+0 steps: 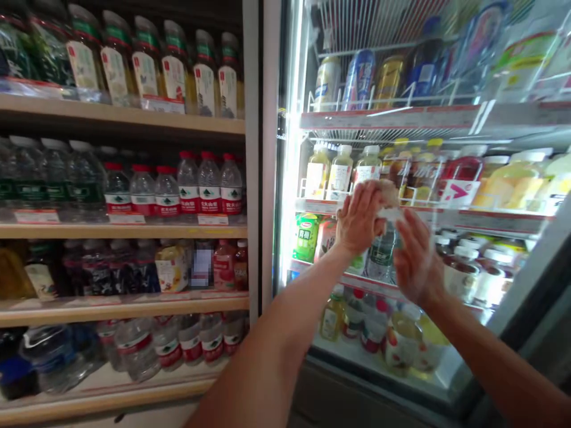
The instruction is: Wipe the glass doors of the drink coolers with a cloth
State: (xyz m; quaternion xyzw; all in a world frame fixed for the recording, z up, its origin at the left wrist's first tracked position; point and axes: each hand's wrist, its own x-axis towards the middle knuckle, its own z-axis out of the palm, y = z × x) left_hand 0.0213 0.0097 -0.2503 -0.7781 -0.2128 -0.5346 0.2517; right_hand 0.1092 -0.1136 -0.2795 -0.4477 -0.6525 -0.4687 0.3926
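My left hand (359, 217) is raised before the glass front of a lit drinks fridge, its fingers bent around a pale, crumpled cloth-like thing (389, 195). Blur and glare keep me from telling exactly what it is. To the right and slightly lower is my right hand (416, 252), fingers stretched and apart, smeared by motion. Its fingertips come close to the pale thing; whether they touch it I cannot tell. Behind both hands, bottles stand on the fridge shelves, among them a pale-yellow bottle with a white cap (368, 163) and a red drink bottle (464, 175).
Left of the fridge, wooden shelves (120, 230) hold rows of bottles, including red-capped water bottles (209, 181) and green-capped tea bottles (145, 62). A grey upright (271, 148) separates shelves and fridge. The fridge's dark frame (504, 333) runs along the lower right.
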